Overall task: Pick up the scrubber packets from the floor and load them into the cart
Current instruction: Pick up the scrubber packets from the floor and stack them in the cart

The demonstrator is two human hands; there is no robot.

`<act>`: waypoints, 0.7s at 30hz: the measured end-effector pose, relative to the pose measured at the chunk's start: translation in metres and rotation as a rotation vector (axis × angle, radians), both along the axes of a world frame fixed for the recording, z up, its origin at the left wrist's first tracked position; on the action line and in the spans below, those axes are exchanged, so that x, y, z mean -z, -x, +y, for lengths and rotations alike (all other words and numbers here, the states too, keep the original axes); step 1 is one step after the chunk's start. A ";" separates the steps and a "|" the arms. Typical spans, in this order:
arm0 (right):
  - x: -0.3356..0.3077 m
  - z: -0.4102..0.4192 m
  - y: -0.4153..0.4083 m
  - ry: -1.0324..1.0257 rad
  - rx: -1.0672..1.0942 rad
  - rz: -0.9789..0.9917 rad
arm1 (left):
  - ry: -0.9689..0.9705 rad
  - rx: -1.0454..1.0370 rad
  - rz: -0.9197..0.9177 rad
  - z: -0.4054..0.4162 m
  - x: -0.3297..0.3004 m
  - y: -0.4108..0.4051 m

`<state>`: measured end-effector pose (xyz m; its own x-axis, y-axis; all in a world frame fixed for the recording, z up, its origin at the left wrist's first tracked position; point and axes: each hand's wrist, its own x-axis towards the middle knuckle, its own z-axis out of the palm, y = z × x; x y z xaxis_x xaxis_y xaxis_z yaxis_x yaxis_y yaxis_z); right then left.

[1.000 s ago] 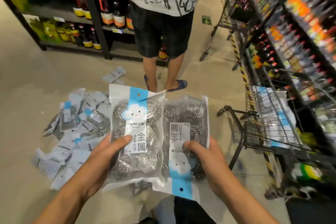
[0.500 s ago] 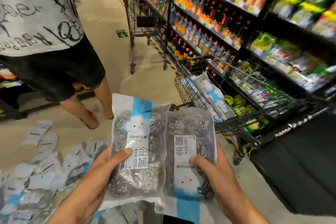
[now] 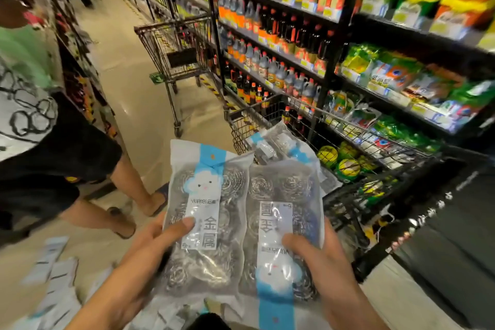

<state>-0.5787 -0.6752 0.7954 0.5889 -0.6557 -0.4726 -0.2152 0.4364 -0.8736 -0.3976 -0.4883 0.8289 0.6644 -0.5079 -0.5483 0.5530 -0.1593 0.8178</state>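
Observation:
My left hand (image 3: pixel 139 257) grips a clear packet of steel scrubbers (image 3: pixel 203 209) with a blue band and a cloud label, thumb on its front. My right hand (image 3: pixel 324 260) holds a second scrubber packet (image 3: pixel 281 225) turned upside down, beside the first. Both packets hover just in front of the black wire cart (image 3: pixel 375 185), which holds several scrubber packets (image 3: pixel 276 142). More packets (image 3: pixel 53 284) lie scattered on the floor at the lower left, blurred.
A person in a printed shirt, dark shorts and sandals (image 3: pixel 53 142) stands close on the left. A second empty cart (image 3: pixel 174 48) stands farther up the aisle. Shelves of bottles and cleaning goods (image 3: pixel 321 35) line the right side.
The view has swung right and up from the floor pile toward the cart. Both hands have carried the two packets closer to the cart's front.

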 end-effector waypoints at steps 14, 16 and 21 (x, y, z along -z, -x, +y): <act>0.016 -0.090 -0.038 0.003 0.285 -0.041 | -0.116 0.273 -0.062 -0.159 0.024 -0.084; 0.023 -0.104 -0.056 0.029 0.352 0.001 | -0.113 0.311 -0.053 -0.187 0.031 -0.106; 0.040 -0.142 -0.115 -0.008 0.520 0.050 | -0.108 0.503 -0.058 -0.267 0.046 -0.177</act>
<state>-0.4639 -0.8176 0.7550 0.1630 -0.8517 -0.4980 -0.0095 0.5034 -0.8640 -0.2201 -0.7553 0.7828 0.3832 -0.7149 -0.5848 0.3404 -0.4793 0.8089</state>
